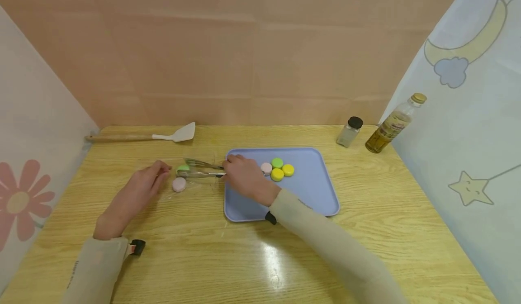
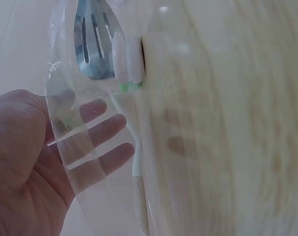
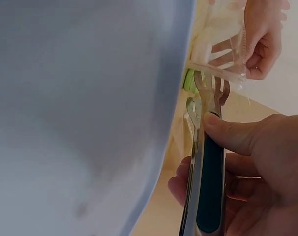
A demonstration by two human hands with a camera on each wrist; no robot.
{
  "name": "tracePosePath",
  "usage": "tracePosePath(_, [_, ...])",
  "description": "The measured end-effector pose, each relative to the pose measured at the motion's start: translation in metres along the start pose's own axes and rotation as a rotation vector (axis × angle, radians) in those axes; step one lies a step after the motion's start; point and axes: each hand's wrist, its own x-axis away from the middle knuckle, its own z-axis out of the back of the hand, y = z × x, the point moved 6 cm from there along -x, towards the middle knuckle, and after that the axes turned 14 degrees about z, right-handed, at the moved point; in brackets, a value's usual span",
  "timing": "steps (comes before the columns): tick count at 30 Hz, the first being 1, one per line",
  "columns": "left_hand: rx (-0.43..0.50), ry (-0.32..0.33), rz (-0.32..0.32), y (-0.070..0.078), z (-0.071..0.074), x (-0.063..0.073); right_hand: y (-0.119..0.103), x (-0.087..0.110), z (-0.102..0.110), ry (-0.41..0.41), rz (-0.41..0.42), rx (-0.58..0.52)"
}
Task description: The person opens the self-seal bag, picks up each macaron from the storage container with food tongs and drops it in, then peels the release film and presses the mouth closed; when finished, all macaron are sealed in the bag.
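At the left, my left hand (image 1: pixel 140 188) pinches the edge of a clear plastic bag (image 2: pixel 203 128), its other fingers showing through the film. Inside the bag lie a green macaron (image 1: pixel 182 168) and a pink macaron (image 1: pixel 179 184). My right hand (image 1: pixel 249 175) reaches across the tray's left side and grips metal tongs (image 3: pixel 208 162) with a teal handle inlay. The slotted tong heads are apart at the bag's mouth, right at the green macaron. Pink, green and yellow macarons (image 1: pixel 277 174) sit together on the blue tray (image 1: pixel 301 195), partly behind the right hand.
A white spatula (image 1: pixel 183 133) with a wooden handle lies along the back left edge. At the back right stand a black-capped jar (image 1: pixel 348 133) and an oil bottle (image 1: pixel 388 127). Walls border the table (image 1: pixel 195 254) at the back and sides.
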Motion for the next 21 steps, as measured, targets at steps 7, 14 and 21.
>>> tracePosePath(7, [0.007, 0.012, -0.031, 0.002, 0.001, 0.0, 0.01, 0.022, 0.007, 0.037, -0.025, 0.06])
tracePosePath(14, [0.009, 0.033, -0.052, 0.0, -0.001, 0.003, 0.019, 0.058, 0.015, 0.112, -0.064, 0.043])
tracePosePath(21, [-0.006, 0.029, -0.051, -0.001, -0.002, 0.004, 0.026, 0.108, 0.031, 0.278, -0.085, -0.002])
